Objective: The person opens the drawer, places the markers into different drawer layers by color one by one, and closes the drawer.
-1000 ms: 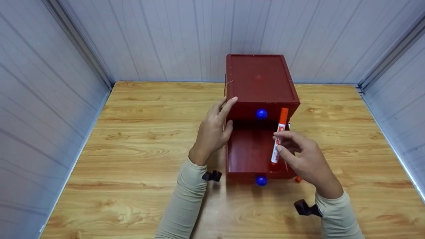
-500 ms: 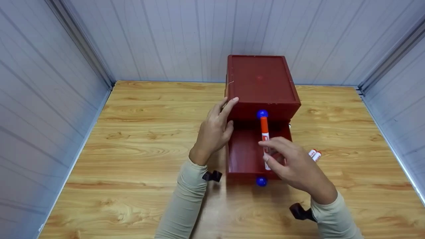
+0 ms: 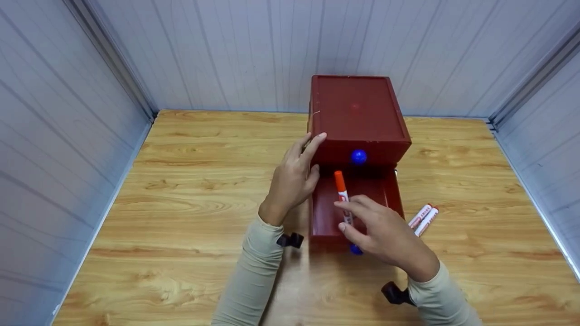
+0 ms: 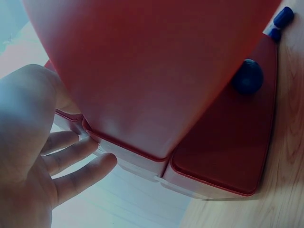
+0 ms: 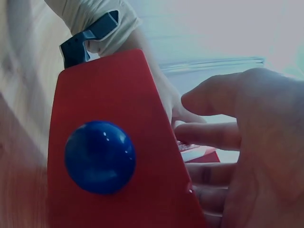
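Orange-capped marker (image 3: 340, 183) held by right hand (image 3: 383, 231), apart from left hand (image 3: 290, 179)

marker (image 3: 340, 182) has a white barrel, red print, orange-red cap. right hand (image 3: 383, 233) pinches it by the barrel, tilted, cap end pointing to the back and slightly left, over the lower drawer (image 3: 323, 213). can't tell from here if its bottom end touches the drawer floor.

cabinet (image 3: 358, 108): dark red, two tiers, upright. upper drawer (image 3: 335, 153) pushed in, blue ball knob (image 3: 359, 156) on the front. lower one pulled out, same type of knob. left hand (image 3: 290, 183) rests at the cabinet's left front corner, one fingertip on the top edge.
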Demonstrator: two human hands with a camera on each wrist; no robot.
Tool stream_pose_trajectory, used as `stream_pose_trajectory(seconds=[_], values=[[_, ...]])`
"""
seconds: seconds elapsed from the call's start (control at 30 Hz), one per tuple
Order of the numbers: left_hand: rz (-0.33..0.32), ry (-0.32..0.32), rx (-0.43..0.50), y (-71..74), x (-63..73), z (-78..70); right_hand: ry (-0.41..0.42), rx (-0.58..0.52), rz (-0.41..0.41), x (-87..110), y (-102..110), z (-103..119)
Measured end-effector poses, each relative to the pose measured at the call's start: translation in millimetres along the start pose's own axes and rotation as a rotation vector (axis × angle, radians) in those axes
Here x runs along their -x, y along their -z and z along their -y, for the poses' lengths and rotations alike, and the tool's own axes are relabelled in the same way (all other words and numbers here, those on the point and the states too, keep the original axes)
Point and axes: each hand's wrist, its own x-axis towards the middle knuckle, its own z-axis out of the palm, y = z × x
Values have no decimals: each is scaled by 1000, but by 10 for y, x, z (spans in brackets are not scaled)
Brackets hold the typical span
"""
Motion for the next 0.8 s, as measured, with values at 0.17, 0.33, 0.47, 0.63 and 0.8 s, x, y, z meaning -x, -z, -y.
stream_pose_trajectory(seconds=[0.17, 0.33, 0.47, 0.63, 0.8], values=[[-4, 0, -3, -5, -7, 3, -52, 11, 75, -20, 12, 7], [-7, -4, -3, -12, -13, 9, -49, 36, 157, -28, 22, -5], [-21, -3, -2, -25, -22, 9, -46, 46, 194, -34, 23, -14], [-24, -4, -7, -29, -24, 13, -74, 13, 209, -47, -13, -16], [-20, 2, -1, -28, -14, 8, -131, -49, 240, -51, -63, -24]])
